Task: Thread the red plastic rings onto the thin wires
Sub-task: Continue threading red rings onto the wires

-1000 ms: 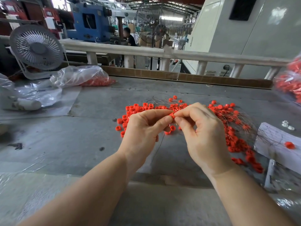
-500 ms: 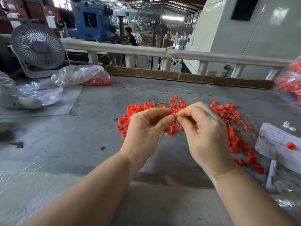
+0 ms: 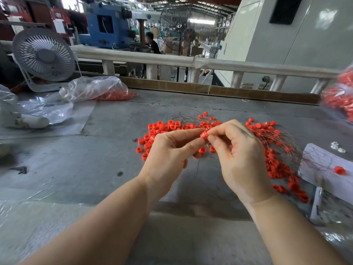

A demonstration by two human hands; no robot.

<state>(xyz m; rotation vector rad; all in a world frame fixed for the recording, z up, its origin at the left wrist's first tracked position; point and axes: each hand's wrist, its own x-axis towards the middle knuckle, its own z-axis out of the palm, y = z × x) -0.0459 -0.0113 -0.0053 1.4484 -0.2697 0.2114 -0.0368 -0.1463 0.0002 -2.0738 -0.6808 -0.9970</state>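
- grey worn table (image 3: 114,121) fills the frame; scattered red plastic rings (image 3: 168,128) and thin metal wires (image 3: 282,138) lie mid-frame to centre right
- left hand (image 3: 168,150) and right hand (image 3: 240,153) meet at frame centre above the pile
- one small red plastic ring (image 3: 204,134) pinched between both grips' fingertips, equally near each
- wire end barely visible just below the ring; its axis unclear, likely running down toward the bottom of the frame

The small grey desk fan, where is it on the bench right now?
In the head view the small grey desk fan stands at the far left of the grey workbench, just behind the clear plastic bag of red rings.
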